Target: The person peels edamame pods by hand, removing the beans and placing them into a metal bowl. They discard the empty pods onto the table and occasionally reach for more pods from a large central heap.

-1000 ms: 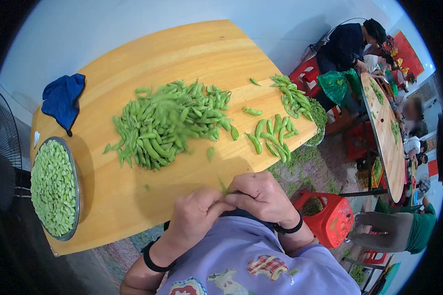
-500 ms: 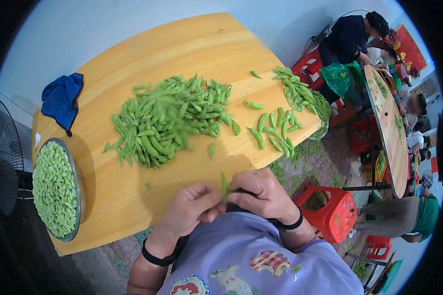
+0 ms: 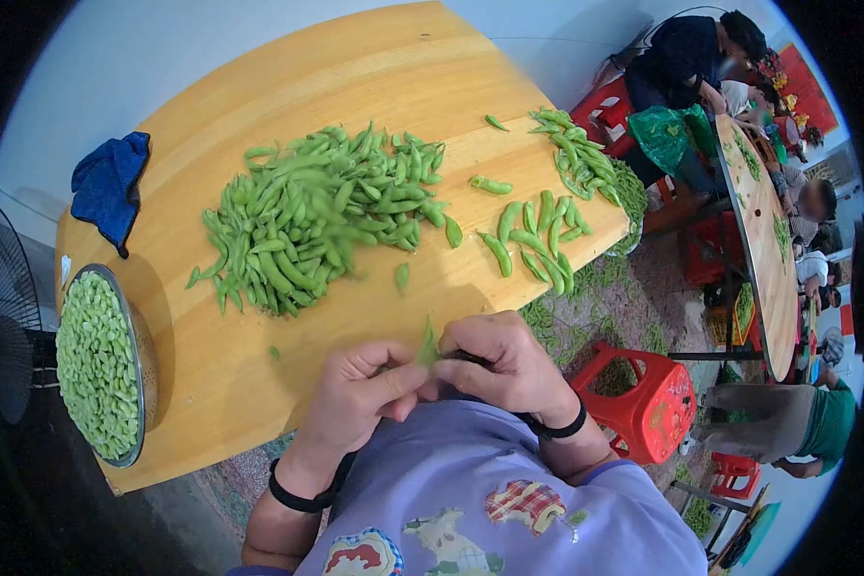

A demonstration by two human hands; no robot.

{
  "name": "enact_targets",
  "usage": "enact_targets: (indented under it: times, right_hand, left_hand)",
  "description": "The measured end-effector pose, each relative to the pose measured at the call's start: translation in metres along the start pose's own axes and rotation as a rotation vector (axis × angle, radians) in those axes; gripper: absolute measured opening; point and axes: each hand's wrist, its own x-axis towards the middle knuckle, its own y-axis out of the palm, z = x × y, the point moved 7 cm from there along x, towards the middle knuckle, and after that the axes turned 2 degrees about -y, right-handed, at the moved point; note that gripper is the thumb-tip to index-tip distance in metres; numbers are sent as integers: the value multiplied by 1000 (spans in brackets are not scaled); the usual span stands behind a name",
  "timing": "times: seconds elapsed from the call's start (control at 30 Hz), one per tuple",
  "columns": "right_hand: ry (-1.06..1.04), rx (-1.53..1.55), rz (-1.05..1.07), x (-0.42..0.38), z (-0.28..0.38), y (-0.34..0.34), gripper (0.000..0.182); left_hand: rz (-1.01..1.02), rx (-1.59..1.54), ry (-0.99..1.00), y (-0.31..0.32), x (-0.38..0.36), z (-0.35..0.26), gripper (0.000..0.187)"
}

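Between my two hands, close to my chest at the table's front edge, is a green soybean pod [image 3: 428, 344], pointing up. My left hand [image 3: 372, 384] pinches it from one side with thumb and curled fingers. On its other side, the fingers of my right hand [image 3: 494, 363] are closed on the pod too. The pod's lower end is hidden by my fingers. Beyond my hands lies a big heap of soybean pods [image 3: 298, 226] on the wooden table [image 3: 355, 72]. A single pod [image 3: 402, 277] lies between the heap and my hands.
A metal bowl [image 3: 145, 384] full of shelled beans stands at the table's left, near a blue cloth [image 3: 111, 187]. Loose pods [image 3: 538, 240] lie by the right edge. A red stool [image 3: 658, 403] stands to the right. Other people sit around a second table [image 3: 763, 230].
The view has shifted slightly, so the table appears higher and more to the left. Both hands still hold the pod together, with the fingers slightly repositioned.
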Motion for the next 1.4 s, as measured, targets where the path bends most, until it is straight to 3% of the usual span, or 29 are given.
enact_targets:
  times: [0.07,0.13,0.23,0.33,0.53,0.67,0.77,0.8,0.87,0.9,0.93,1.0,1.07,1.13,1.2,1.33,1.4]
  right_hand:
    - [-56,-67,-20,-1,2,-1,14]
    - [-40,69,-25,-4,-2,1,13]
    - [-44,50,-52,-5,-5,2,11]
    - [-171,-118,-110,-3,8,-4,9]
    - [-31,20,-187,-5,-6,-18,7]
    - [-82,51,-238,-7,-6,-23,7]
    - [148,193,-426,-18,-32,-40,9]
    - [148,195,-425,-18,-34,-40,9]
    - [107,-113,-420,-17,-30,-41,13]
    - [80,-233,-358,-15,-25,-40,26]
    - [78,-235,-360,-16,-17,-42,26]
    - [292,-84,-303,-21,-16,-38,39]
    - [273,-66,-208,-21,-8,-38,40]
    - [250,-51,-113,-18,-11,-32,41]
    - [-175,-120,-132,-13,3,-26,33]
    - [8,-84,-66,-13,1,-19,27]
    - [-15,-143,-50,-13,1,-15,27]
  left_hand:
    - [34,-153,-25,1,2,4,5]
    - [43,-331,-120,2,1,14,5]
    - [23,-416,-97,0,7,19,7]
    - [20,-404,-6,2,9,20,10]
    - [-26,-363,39,4,15,10,7]
    - [-48,-267,57,6,15,9,10]
    - [-84,-174,111,7,16,5,12]
    - [-120,-149,135,10,16,1,12]
    - [-158,-124,160,10,15,-2,12]
    - [-141,-144,165,9,16,0,15]
    - [-121,-164,172,10,18,0,18]
    - [-148,-147,199,8,20,2,16]
    - [-173,-131,221,7,19,0,15]
    - [-258,134,160,2,17,-2,12]
    - [-248,64,169,1,17,-2,12]
    - [-270,36,190,8,14,-9,10]
    - [-317,87,256,9,12,-14,9]
